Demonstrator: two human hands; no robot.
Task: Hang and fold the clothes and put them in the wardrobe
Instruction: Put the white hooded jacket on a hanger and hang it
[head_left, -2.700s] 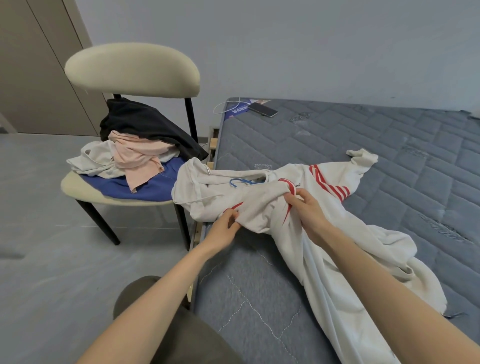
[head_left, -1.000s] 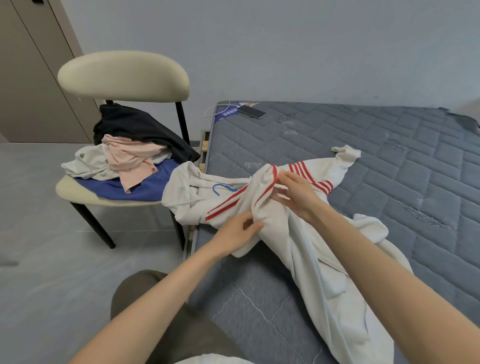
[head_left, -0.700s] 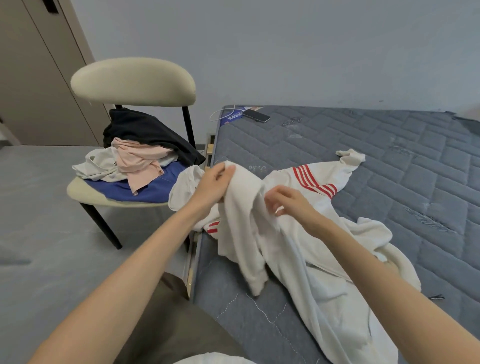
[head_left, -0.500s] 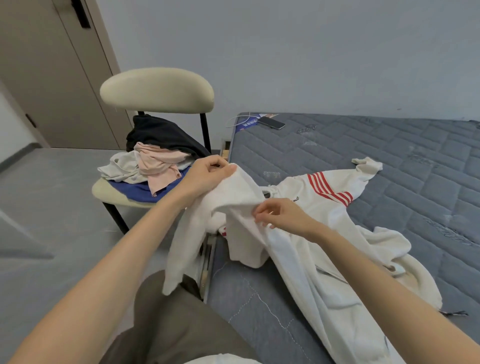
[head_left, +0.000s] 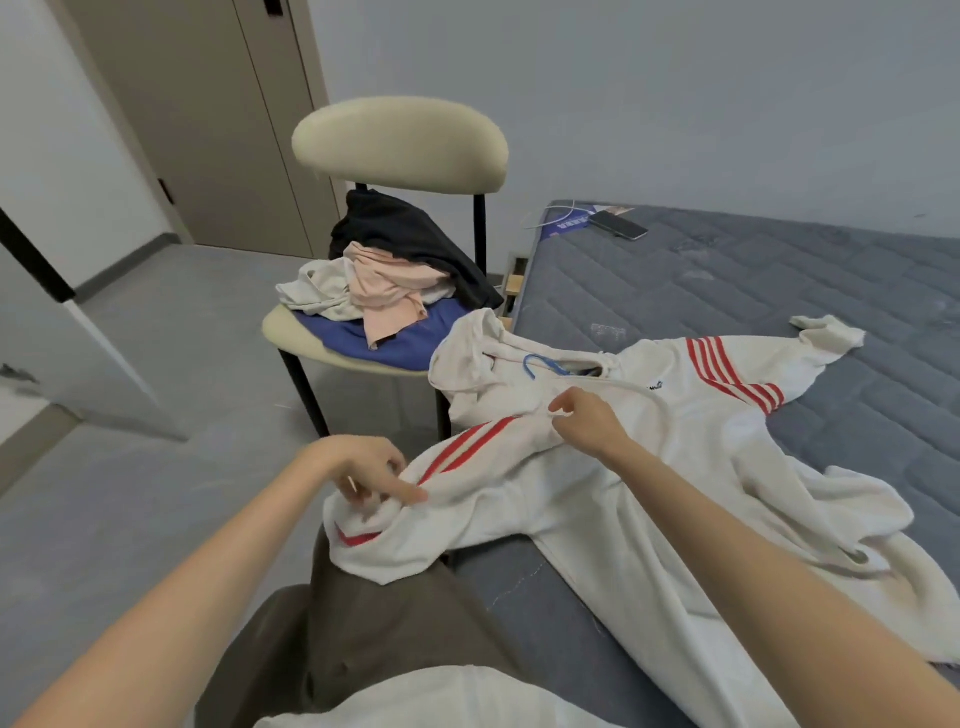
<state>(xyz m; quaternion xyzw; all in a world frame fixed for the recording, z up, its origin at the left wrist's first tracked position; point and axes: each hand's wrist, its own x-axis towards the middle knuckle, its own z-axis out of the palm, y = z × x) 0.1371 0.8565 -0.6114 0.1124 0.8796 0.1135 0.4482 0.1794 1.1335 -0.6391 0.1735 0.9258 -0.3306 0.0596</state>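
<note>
A white hoodie (head_left: 649, 467) with red stripes lies spread out on the grey bed (head_left: 779, 291). Its hood hangs a little over the bed's edge, close to the chair (head_left: 400, 143). A blue hanger (head_left: 540, 364) sits inside the neck hole, and only part of it shows.

One sleeve (head_left: 467, 457) reaches off the bed and lies on the person's brown trouser leg (head_left: 374, 623). The left hand (head_left: 358, 467) is at the end of this sleeve. Its pointer finger lies straight on the cloth, and the other fingers curl into the bunched-up end and hold it.

The right hand (head_left: 589, 423) is on the chest of the hoodie, just under the neck hole. Its fingers and thumb are bent and pinch a small bit of cloth.

The other sleeve (head_left: 753, 364) lies flat on the bed, pointing away to the right.

A pile of clothes (head_left: 395, 280) sits on the chair seat: black, pink, cream and blue. A phone (head_left: 621, 227) lies at the far corner of the bed. A brown door (head_left: 208, 119) stands behind the chair.
</note>
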